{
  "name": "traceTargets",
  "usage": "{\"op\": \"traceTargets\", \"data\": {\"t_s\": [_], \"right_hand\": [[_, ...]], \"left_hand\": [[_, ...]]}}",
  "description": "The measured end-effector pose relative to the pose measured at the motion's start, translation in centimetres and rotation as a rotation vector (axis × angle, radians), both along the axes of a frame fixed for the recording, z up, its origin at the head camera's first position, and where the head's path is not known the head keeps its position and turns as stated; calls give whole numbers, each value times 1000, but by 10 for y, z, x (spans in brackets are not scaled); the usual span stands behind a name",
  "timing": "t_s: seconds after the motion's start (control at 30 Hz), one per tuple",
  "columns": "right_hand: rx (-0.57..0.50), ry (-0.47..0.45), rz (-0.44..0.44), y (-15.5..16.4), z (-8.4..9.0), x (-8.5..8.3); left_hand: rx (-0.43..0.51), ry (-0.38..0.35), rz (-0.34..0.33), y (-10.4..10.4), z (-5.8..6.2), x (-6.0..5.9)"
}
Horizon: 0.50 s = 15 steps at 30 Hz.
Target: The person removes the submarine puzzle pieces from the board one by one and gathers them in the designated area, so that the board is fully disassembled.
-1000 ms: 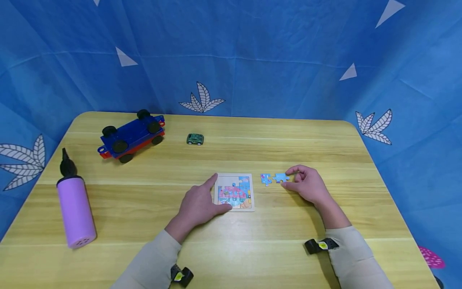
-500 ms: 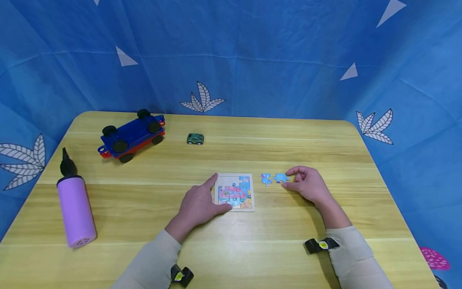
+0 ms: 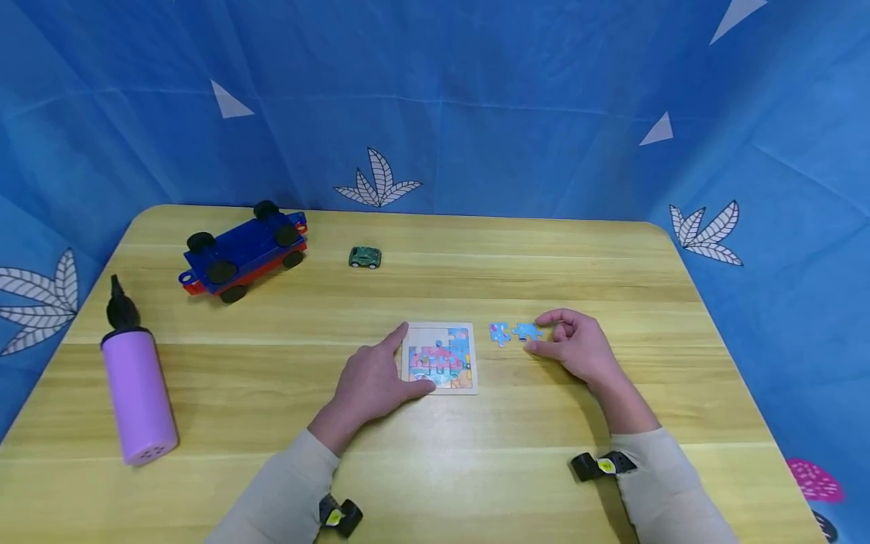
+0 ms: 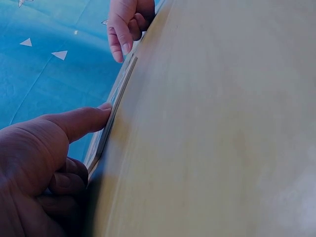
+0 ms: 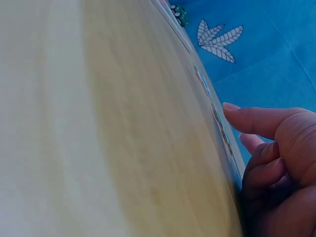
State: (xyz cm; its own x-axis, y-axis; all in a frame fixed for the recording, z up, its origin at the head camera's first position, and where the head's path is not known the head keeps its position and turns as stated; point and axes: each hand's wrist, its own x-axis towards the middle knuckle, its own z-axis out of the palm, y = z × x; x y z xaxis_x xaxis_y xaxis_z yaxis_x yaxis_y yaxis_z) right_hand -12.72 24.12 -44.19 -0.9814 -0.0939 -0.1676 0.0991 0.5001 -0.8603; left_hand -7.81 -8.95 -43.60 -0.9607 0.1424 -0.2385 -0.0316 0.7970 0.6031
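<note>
A small square jigsaw puzzle tray (image 3: pixel 473 378) with a pale border lies mid-table, partly filled with pink and blue pieces; its upper left shows bare board. My left hand (image 3: pixel 374 381) grips the tray's left side, index finger at the top corner and thumb (image 4: pixel 91 121) on the near edge. To the right lie two loose blue puzzle pieces, the left piece (image 3: pixel 499 333) and the right piece (image 3: pixel 526 332), close beside each other. My right hand (image 3: pixel 578 347) holds the right piece between thumb (image 5: pixel 249 120) and index finger, its other fingers curled.
A blue and red toy wagon (image 3: pixel 245 249) lies wheels up at the back left. Near it stands a small green toy car (image 3: pixel 365 258). A purple hand pump (image 3: pixel 139 397) with a black nozzle lies at the left. A blue curtain (image 3: pixel 516 106) hangs behind the table.
The head view has shifted slightly. My right thumb has slid a little to the left along the right piece, which now lies slightly turned. The left hand stays on the tray.
</note>
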Motion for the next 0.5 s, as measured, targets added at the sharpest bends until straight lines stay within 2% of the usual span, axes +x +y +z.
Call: {"op": "traceTargets", "data": {"t_s": [0.17,0.5], "right_hand": [[-51,5,-11,-11,4,6],[-115,55,29,-41,6,14]], "left_hand": [[6,-3,5,0,-1,0],[-7,8,2,-1,-4,-1]]}}
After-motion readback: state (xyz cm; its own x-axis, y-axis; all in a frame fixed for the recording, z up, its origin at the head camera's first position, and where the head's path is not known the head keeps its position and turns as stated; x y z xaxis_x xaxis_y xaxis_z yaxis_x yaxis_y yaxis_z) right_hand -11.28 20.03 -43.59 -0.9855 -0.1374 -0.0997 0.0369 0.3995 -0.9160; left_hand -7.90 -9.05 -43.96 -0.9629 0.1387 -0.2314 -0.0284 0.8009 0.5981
